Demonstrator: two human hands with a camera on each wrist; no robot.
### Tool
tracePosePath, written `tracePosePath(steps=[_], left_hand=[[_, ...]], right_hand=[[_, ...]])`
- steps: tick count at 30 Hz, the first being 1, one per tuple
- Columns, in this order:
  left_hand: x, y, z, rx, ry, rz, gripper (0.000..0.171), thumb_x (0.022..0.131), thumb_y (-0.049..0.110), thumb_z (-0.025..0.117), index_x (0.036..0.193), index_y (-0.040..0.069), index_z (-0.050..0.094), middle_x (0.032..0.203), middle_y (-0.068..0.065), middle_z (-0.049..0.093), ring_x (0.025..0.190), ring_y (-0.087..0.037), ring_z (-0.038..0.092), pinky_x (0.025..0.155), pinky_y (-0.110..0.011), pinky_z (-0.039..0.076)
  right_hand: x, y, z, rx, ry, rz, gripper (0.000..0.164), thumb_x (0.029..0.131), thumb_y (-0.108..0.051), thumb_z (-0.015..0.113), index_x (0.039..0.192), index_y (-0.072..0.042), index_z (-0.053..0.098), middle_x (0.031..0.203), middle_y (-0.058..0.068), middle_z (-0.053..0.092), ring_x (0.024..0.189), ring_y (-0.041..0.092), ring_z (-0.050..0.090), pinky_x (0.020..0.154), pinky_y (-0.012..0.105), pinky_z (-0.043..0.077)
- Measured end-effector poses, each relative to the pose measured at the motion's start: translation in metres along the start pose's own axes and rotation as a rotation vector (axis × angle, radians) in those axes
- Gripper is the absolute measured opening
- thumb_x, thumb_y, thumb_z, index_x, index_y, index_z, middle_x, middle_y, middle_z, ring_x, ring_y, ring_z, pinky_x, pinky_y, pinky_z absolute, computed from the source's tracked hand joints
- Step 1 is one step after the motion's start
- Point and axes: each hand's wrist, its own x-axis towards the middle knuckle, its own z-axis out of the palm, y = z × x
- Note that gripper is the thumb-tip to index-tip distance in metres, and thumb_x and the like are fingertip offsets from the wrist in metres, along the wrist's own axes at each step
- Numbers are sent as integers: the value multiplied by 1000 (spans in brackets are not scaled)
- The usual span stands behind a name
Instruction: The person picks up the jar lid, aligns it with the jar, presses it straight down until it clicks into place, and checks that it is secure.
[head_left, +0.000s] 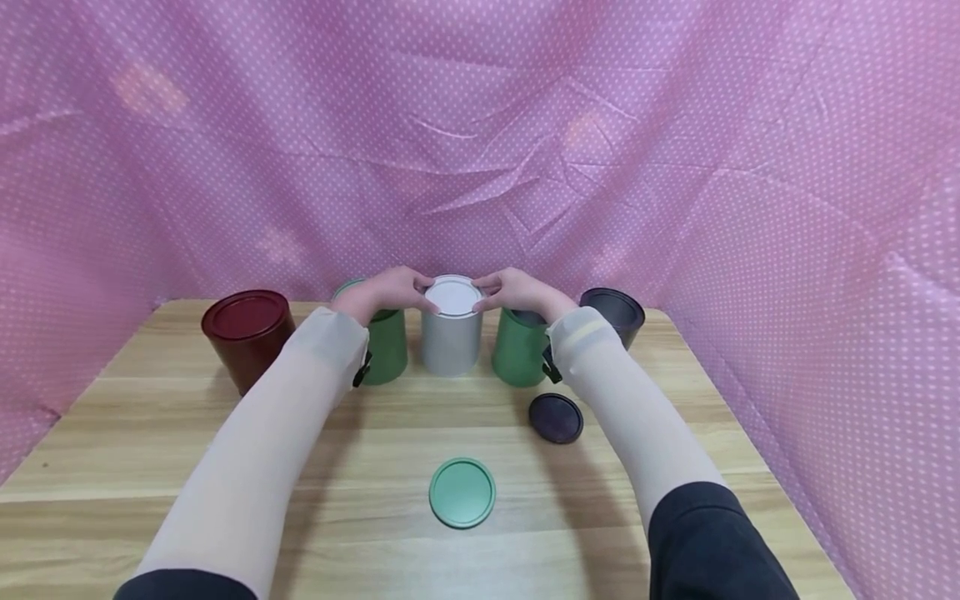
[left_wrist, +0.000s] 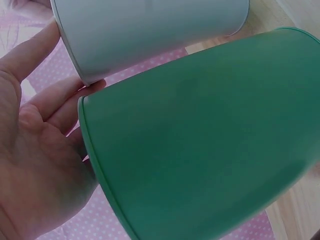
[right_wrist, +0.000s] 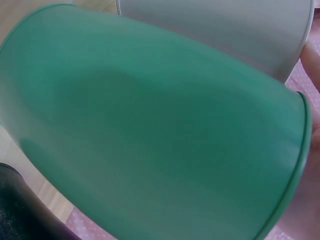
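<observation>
A white can (head_left: 451,346) stands upright in the middle of a row of cans, with a white lid (head_left: 453,295) on its top. My left hand (head_left: 393,292) holds the lid's left edge, thumb on the near side and fingers behind. On the opposite edge, my right hand (head_left: 517,292) grips it the same way. Below my left wrist stands a green can (left_wrist: 200,135), close beside the white one. Another green can (right_wrist: 155,125) stands under my right hand, its top partly hidden by that hand.
A dark red can (head_left: 249,333) stands at the left end, a dark can (head_left: 615,312) at the right end behind my forearm. Nearer me, a dark lid (head_left: 556,418) and a green lid (head_left: 462,492) lie on the wooden table (head_left: 390,550). Pink dotted cloth (head_left: 480,150) hangs behind.
</observation>
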Motion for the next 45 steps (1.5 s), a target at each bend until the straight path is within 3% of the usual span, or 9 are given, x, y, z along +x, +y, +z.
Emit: tracePosePath(steps=[15,24,30,36,40,45], left_hand=[[-2,1,2,30,-18,12,67,92,32,65,146,1,39,150,-19,40,137,-37,39,115,-50,30],[-2,3,3,53,6,43,66,92,30,66,145,0,40,146,-20,45,134,-36,44,114,-50,33],[-5,-1,6,46,47,105,74,91,32,67,150,6,32,151,-17,40,139,-34,38,116,-51,28],[-17,2,8,92,94,173,78,91,35,67,151,4,29,156,-20,30,145,-37,26,119,-53,20],[-26,7,12,208,102,201,80,92,40,63,152,2,26,158,-21,22,147,-40,14,119,-57,11],[-36,8,17,296,100,190,82,93,48,58,154,5,22,161,-18,15,149,-39,7,119,-59,6]], right_hand=[[-3,-1,1,14,24,-20,60,87,-33,71,141,-16,51,142,9,54,132,25,49,114,42,35],[-5,0,1,23,37,-15,58,88,-34,71,140,-17,52,143,7,53,134,25,47,114,43,34],[-10,0,1,45,53,-21,58,92,-37,65,144,-19,47,150,5,44,142,27,35,117,49,27],[-14,0,3,42,48,-54,67,92,-42,63,150,-22,36,156,4,35,146,27,26,119,52,20],[-18,-2,4,-19,50,-75,67,93,-46,60,151,-26,34,159,6,28,148,28,22,120,51,18],[-23,-3,6,-81,40,-112,68,96,-47,55,153,-22,29,162,9,18,150,30,12,121,52,12]])
